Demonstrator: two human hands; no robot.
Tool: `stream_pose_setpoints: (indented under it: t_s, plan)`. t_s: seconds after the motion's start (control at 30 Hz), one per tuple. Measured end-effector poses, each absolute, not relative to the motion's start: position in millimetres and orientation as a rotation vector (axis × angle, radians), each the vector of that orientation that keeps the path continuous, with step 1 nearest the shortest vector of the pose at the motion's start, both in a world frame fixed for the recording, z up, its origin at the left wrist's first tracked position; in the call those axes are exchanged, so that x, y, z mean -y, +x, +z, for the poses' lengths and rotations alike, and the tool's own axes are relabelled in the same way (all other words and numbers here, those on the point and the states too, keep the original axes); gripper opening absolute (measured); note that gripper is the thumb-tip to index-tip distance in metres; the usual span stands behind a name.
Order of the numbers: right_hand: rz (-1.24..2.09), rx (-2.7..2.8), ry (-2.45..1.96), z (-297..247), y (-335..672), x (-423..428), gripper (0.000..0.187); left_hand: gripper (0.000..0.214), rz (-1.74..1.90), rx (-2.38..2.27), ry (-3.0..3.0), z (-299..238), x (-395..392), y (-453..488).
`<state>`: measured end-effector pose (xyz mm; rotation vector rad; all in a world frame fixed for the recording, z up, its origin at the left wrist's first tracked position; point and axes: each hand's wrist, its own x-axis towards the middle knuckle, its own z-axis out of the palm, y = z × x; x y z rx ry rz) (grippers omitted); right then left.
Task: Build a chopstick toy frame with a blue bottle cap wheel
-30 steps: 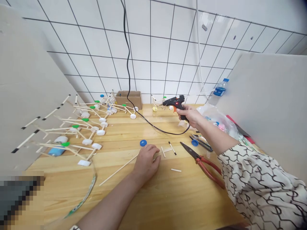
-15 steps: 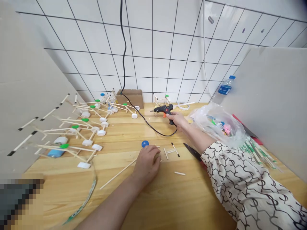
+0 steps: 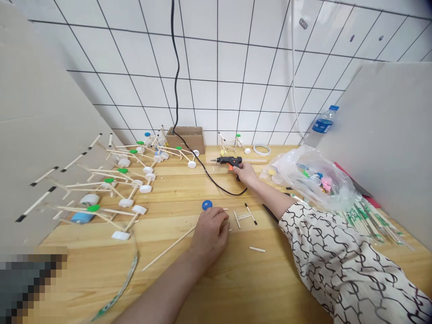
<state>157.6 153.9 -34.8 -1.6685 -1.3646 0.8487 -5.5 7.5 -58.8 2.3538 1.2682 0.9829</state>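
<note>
My right hand [image 3: 248, 174] grips the handle of a black hot glue gun [image 3: 227, 160] far out on the wooden table [image 3: 236, 274], its nozzle pointing left and low over the boards. Its black cord [image 3: 216, 180] loops back toward the wall. My left hand [image 3: 211, 231] rests palm down on the table with fingers curled over a thin wooden stick [image 3: 168, 247]. A blue bottle cap [image 3: 207, 204] lies just beyond its fingers. A small H-shaped stick piece [image 3: 245, 215] sits to its right, and a short stick bit [image 3: 257, 249] lies nearer.
Several stick-and-cap models [image 3: 128, 180] fill the table's left side. A small cardboard box [image 3: 186, 138] stands at the wall. A clear bag of caps [image 3: 312, 180], a bundle of sticks [image 3: 371, 222] and a water bottle [image 3: 323, 123] are at the right. Grey boards flank both sides.
My right hand has carried the glue gun leftward and down to the table surface. My left hand has barely moved.
</note>
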Motion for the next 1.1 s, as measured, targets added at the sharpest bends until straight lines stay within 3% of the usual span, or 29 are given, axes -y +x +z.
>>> stream_pose_setpoints:
  t_s: [0.57, 0.7, 0.83, 1.1]
  plan:
    - [0.570, 1.509, -2.189, -20, 154, -161, 0.026, 0.014, 0.987, -1.271, 2.375, -61, -8, -6]
    - [0.576, 1.517, -2.087, -9, 154, -153, 0.014, 0.015, 1.005, -1.273, 2.371, -61, -7, -6]
    - [0.593, 1.557, -1.891, 13, 157, -125, 0.014, 0.016, 1.035, -1.262, 2.359, -59, -7, -8]
    - [0.706, 1.755, -1.463, 40, 185, -8, 0.009, 0.018, 1.089, -1.308, 2.297, -50, -8, -12]
